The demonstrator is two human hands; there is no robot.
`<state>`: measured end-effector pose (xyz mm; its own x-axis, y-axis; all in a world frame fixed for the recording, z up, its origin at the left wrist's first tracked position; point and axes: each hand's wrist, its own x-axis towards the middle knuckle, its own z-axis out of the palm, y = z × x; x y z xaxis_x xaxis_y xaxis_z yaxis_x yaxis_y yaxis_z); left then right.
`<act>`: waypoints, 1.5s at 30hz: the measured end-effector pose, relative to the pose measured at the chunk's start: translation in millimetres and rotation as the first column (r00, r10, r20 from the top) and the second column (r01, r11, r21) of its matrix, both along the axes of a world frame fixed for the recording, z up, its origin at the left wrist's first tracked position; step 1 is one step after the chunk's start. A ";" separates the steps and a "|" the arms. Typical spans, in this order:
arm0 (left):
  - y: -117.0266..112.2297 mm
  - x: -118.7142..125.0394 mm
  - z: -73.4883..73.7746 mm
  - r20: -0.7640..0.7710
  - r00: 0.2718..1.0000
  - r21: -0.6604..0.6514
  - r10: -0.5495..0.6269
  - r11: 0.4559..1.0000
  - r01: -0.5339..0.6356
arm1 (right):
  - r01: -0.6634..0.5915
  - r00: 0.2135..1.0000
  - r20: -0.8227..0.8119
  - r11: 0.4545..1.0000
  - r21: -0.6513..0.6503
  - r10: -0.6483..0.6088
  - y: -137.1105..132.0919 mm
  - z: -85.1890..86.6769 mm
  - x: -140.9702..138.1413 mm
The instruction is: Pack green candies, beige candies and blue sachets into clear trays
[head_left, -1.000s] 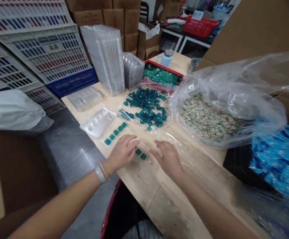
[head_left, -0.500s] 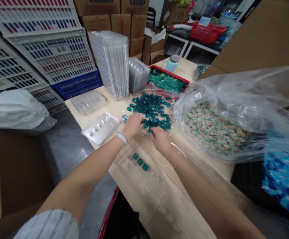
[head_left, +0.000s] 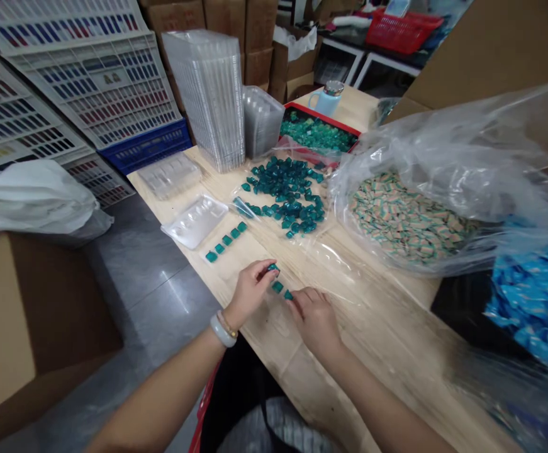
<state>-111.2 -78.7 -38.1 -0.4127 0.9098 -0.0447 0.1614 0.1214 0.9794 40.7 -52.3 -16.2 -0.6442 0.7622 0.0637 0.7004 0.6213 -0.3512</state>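
Observation:
My left hand (head_left: 252, 289) pinches a teal gem-like piece (head_left: 274, 267) between thumb and fingertips, just above the wooden table. My right hand (head_left: 318, 319) has its fingertips closed on another teal piece, mostly covered by the fingers. Between the two lies a loose teal block (head_left: 277, 287). To the upper left, several teal pieces form a slanted row (head_left: 227, 240) beside a clear moulded tray (head_left: 195, 220). Beyond my hands, a heap of dark teal pieces (head_left: 283, 182) is spread on clear plastic film.
A tall stack of clear trays (head_left: 219, 104) stands at the back left. Behind the heap are a red-rimmed tray (head_left: 318, 132) of green pieces and a blue mug (head_left: 328, 97). At right lie a plastic bag of small packets (head_left: 410, 217) and blue wrappers (head_left: 538, 302).
Both hands have moved from the heap back towards me, now closed on teal pieces. A slanted row of teal pieces now shows beside the clear tray. The camera view has shifted slightly.

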 end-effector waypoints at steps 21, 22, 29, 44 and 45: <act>-14.2 17.2 32.3 0.321 0.910 0.054 -0.262 0.965 0.258 | -0.183 0.727 -0.566 0.685 -0.705 -0.388 9.0 23.7 4.6; -14.7 20.2 34.9 0.305 0.914 0.052 -0.267 0.963 0.264 | -0.201 0.698 -0.560 0.629 -0.751 -0.445 9.0 23.2 5.3; -18.5 37.9 42.3 0.089 0.934 0.098 -0.346 0.936 0.337 | -0.055 0.766 -0.522 0.770 -0.636 -0.376 2.5 15.7 22.2; -21.0 40.3 50.5 0.765 0.631 -0.081 -0.128 0.953 0.291 | -0.127 0.849 -0.514 0.897 -0.423 -0.122 1.6 26.5 33.2; -21.7 39.4 51.0 0.799 0.592 -0.097 -0.110 0.946 0.308 | -0.118 0.876 -0.477 0.927 -0.357 -0.072 0.9 28.5 33.9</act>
<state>-71.9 -100.4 12.9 0.0694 0.8930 -0.4446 -0.5968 0.3943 0.6988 74.6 -51.4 12.3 -0.6241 0.7766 0.0867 0.3761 0.3958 -0.8378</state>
